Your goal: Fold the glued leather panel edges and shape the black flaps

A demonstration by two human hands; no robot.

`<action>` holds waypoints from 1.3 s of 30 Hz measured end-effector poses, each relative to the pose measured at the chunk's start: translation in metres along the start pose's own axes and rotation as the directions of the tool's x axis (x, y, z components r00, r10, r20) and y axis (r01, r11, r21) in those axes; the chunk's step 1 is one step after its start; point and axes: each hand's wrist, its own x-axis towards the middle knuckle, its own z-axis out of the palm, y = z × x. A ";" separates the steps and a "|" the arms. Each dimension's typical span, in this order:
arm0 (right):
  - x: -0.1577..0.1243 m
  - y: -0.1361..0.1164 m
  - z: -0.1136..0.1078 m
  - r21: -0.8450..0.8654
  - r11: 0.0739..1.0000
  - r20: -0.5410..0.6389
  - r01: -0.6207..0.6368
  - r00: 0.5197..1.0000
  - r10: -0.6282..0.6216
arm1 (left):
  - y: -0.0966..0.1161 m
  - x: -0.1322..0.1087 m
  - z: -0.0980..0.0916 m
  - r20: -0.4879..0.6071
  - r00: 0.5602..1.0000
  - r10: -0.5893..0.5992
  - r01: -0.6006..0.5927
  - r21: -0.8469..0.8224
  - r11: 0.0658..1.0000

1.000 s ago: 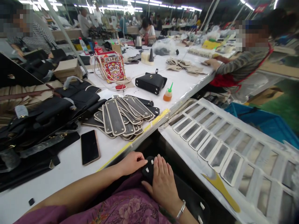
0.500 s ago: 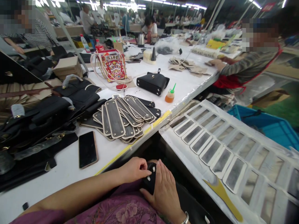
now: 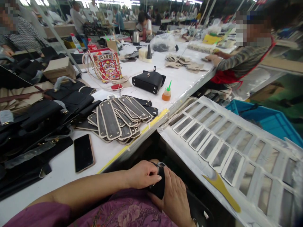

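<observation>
In my lap lies a black leather-like piece (image 3: 159, 186), partly covered by both hands. My right hand (image 3: 176, 192) holds it with the fingers stretched close together over its right side and the thumb on the near left. At its left edge, my left hand (image 3: 145, 174) is closed, thumb pressed against the curled index finger and onto the piece. Something small and shiny (image 3: 161, 164) shows at the far end between the hands. More black material (image 3: 197, 206) extends to the right below my right wrist, with a small white bit (image 3: 205, 215) on it.
Left on the white table are a phone (image 3: 83, 153), a pile of dark, pale-edged strips (image 3: 110, 121), black bags (image 3: 66, 94), a black pouch (image 3: 148, 82) and a glue bottle (image 3: 166, 93). Right stands a board (image 3: 248, 148) with dark panels and a yellow scraper (image 3: 222, 192). A co-worker (image 3: 246, 60) sits beyond.
The view has shifted slightly. My left hand has moved further over the black piece, covering the white bits seen on it before; a shiny spot now shows at its far end.
</observation>
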 end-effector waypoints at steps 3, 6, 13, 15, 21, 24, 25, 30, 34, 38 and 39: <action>0.001 0.000 0.002 0.006 1.000 -0.028 -0.001 1.000 0.001 | 0.009 0.004 0.007 -0.020 0.999 0.036 -0.037 -0.080 0.996; 0.001 -0.001 0.006 0.004 0.998 -0.132 0.066 0.989 -0.065 | 0.025 0.014 0.011 0.020 0.989 0.148 -0.146 -0.076 0.986; 0.001 -0.003 0.002 -0.004 0.999 0.019 -0.033 0.999 0.033 | 0.018 0.005 -0.019 -0.040 0.992 -0.121 0.124 0.085 0.989; 0.003 -0.005 0.001 -0.013 1.000 0.043 -0.020 0.999 0.020 | 0.003 -0.007 -0.027 -0.081 0.974 -0.211 0.220 0.124 0.968; 0.006 -0.007 0.003 -0.060 0.998 0.025 0.014 1.000 -0.012 | -0.031 -0.023 -0.026 -0.196 0.918 -0.346 0.367 0.086 0.926; 0.008 -0.007 0.004 -0.094 0.996 0.029 0.009 1.000 -0.007 | -0.036 -0.024 -0.029 -0.221 0.907 -0.359 0.379 0.058 0.923; 0.009 -0.008 0.004 -0.099 0.995 0.034 0.010 0.999 -0.006 | -0.035 -0.025 -0.031 -0.215 0.908 -0.359 0.374 0.032 0.927; 0.015 -0.011 0.003 -0.122 0.992 0.077 0.028 0.997 -0.019 | -0.028 -0.024 -0.030 -0.170 0.928 -0.333 0.330 -0.041 0.943; 0.017 -0.013 0.003 -0.144 0.989 0.076 0.035 0.997 -0.024 | -0.028 -0.020 -0.024 -0.145 0.931 -0.333 0.343 0.049 0.938; 0.018 -0.014 0.004 -0.154 0.988 0.068 0.029 0.997 -0.018 | -0.031 -0.018 -0.021 -0.191 0.938 -0.290 0.309 0.081 0.948; 0.018 -0.015 0.005 -0.152 0.988 0.066 0.027 0.998 -0.017 | -0.032 -0.018 -0.021 -0.206 0.939 -0.274 0.297 0.088 0.951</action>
